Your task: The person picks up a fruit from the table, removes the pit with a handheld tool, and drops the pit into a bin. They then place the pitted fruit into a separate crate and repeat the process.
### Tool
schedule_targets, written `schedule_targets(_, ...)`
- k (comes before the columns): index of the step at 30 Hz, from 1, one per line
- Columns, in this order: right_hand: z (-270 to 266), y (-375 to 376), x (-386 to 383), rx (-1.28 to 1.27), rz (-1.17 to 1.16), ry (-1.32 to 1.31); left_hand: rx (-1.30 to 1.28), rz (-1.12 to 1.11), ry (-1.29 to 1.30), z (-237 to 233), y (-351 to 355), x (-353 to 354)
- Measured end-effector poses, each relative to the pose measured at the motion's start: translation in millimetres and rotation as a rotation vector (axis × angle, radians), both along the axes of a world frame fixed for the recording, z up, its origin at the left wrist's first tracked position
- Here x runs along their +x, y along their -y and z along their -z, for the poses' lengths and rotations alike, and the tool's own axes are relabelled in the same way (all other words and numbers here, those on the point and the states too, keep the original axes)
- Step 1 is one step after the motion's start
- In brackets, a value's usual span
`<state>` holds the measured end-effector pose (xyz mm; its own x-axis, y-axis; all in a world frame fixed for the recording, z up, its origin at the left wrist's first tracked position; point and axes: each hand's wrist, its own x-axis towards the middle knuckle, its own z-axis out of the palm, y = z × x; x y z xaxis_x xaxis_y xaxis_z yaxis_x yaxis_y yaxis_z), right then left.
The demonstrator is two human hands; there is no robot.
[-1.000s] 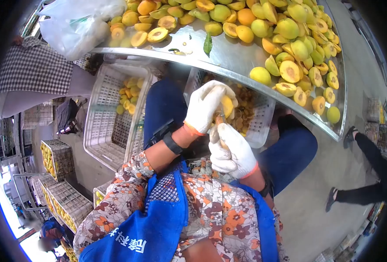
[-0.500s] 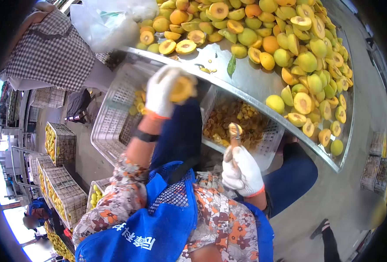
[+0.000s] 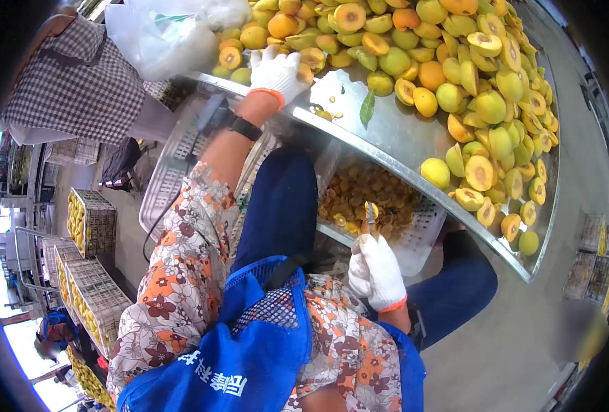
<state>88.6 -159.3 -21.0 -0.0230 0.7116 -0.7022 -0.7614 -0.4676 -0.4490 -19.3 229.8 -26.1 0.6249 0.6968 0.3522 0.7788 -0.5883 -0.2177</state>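
My left hand [image 3: 277,74], in a white glove, reaches over the near edge of the metal table [image 3: 387,141]. Its fingers are spread on the peach halves [image 3: 311,58] there; I cannot make out any fruit in its grasp. Lower down, my right hand [image 3: 376,271], also gloved, is closed around the handle of a small pitting tool [image 3: 370,218]. The tool points up, and its curved metal tip has an orange-yellow look. Beneath the table, behind the tool, a white crate [image 3: 424,223] holds brownish-yellow fruit scraps [image 3: 356,189].
Yellow-green fruit, many cut in halves, is heaped across the table [image 3: 497,110]. A clear plastic bag [image 3: 170,38] lies at the left corner. Another white crate [image 3: 170,175] stands left of my knee. A person in a checked garment [image 3: 78,82] is at the left, near fruit crates [image 3: 92,223].
My left hand has moved up from over the left crate to the fruit on the table. The yellow fruit piece it held is gone from it. The right hand has barely moved.
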Motion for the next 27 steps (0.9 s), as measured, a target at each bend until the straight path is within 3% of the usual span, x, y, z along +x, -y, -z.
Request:
schedule_targets(2,0,0,-2,-0.014,0.012,0.017,-0.052,0.054,-0.07,-8,12,0)
schedule_targets(4,-7,-2,-4,0.027,0.064,0.152,-0.25,0.166,0.58,-12,36,-4)
schedule_targets(5,-7,-3,-6,0.013,0.083,0.233,-0.257,0.27,0.723,-22,59,-5)
schedule_targets(6,-10,-3,-7,0.004,0.089,0.233,-0.429,0.316,0.857,-26,82,-8)
schedule_targets(9,-34,-4,-9,0.168,0.039,0.309,-1.412,0.28,1.313,-35,168,-11)
schedule_targets(10,-31,-1,-8,0.207,-0.005,0.343,-1.626,0.39,1.354,-36,188,-11)
schedule_targets(12,-36,-3,-7,0.143,-0.138,0.598,-1.643,0.401,1.403,-25,218,-2)
schedule_targets(13,-24,3,-8,0.131,-0.129,0.603,-1.702,0.382,1.4,-25,227,-1)
schedule_targets(15,5,10,-12,0.486,-0.186,1.322,-1.745,0.327,1.39,-25,241,3)
schedule_targets(19,4,18,-14,0.433,-0.151,1.245,-1.582,0.332,1.342,-30,251,7)
schedule_targets(21,0,20,-11,0.539,-0.27,1.501,-1.674,0.293,1.294,-41,254,4)
schedule_targets(22,5,24,-13,0.603,-0.255,1.958,-1.51,0.39,1.18,-32,250,1)
schedule_targets(23,33,27,-21,0.438,-0.061,1.239,-1.252,0.496,1.064,-31,249,1)
schedule_targets(24,42,23,-16,0.517,-0.083,1.333,-1.394,0.404,1.254,-30,255,4)
schedule_targets(25,22,19,-7,0.672,-0.227,1.936,-1.336,0.38,1.211,-30,257,5)
schedule_targets(27,13,17,-11,0.629,-0.249,2.043,-1.406,0.275,1.178,-48,262,4)
